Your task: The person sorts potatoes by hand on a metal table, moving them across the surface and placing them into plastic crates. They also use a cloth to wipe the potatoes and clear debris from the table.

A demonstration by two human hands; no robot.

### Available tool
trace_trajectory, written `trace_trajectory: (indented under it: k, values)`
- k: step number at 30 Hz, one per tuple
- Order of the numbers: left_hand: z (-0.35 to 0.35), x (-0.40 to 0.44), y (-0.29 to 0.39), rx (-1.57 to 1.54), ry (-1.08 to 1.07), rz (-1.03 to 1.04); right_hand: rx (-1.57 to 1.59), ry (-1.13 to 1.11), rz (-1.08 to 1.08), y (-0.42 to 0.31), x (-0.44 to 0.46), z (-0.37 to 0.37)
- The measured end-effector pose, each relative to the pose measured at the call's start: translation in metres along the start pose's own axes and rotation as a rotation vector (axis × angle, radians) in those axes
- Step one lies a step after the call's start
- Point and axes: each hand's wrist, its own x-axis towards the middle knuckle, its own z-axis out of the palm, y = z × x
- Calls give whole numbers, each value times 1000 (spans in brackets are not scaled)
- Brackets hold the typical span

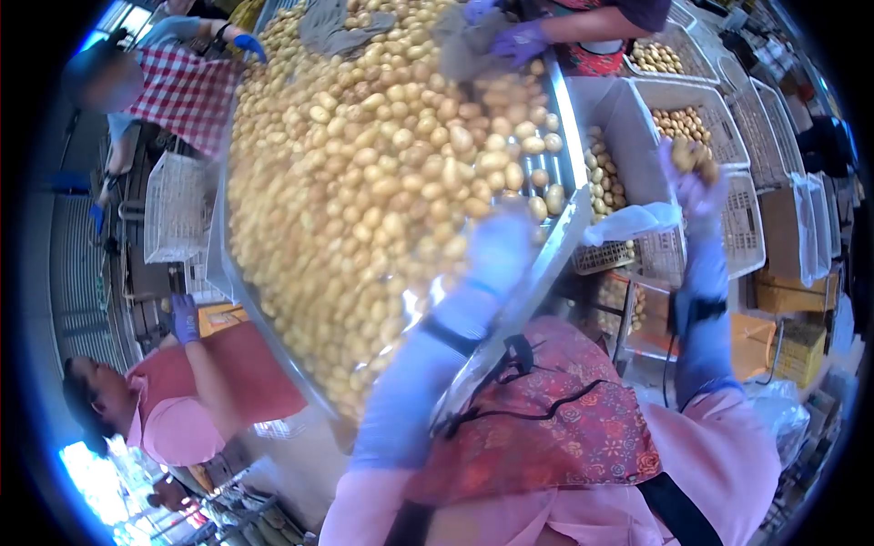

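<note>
Small yellow-brown potatoes (364, 173) lie heaped across a large metal sorting table (574, 214) in front of me. My left hand (499, 247), in a purple glove and pale sleeve, is over the table's near right part, close to the potatoes. Motion blur smears its fingers, so I cannot tell what they hold. Out to the right, my right hand (699, 187) is raised above the crates with its gloved fingers closed on a few brownish potatoes (694, 160). Beneath and beside it stand a white crate (742, 223) and a grey bin (628, 114).
Potatoes fill part of a crate (678, 123) and another crate (657, 56) at right. A plastic liner (633, 221) hangs over a bin edge. Co-workers stand at left and at the far side, one gloved hand (523, 41) by a grey cloth (466, 45). White crates (177, 209) stand left.
</note>
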Motion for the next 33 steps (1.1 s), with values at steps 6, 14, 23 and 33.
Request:
trace_trajectory:
  k: [6,14,23,33]
  values:
    - [23,18,-107,519,39,-30,-793,151,-234,19,31,-1]
    - [8,-23,-72,-117,97,-202,-513,-150,750,228,-101,44]
    - [33,-196,-125,244,95,-46,47,-178,529,42,5,33]
    - [73,-233,-123,274,119,-239,-2253,-1213,-413,391,-43,93]
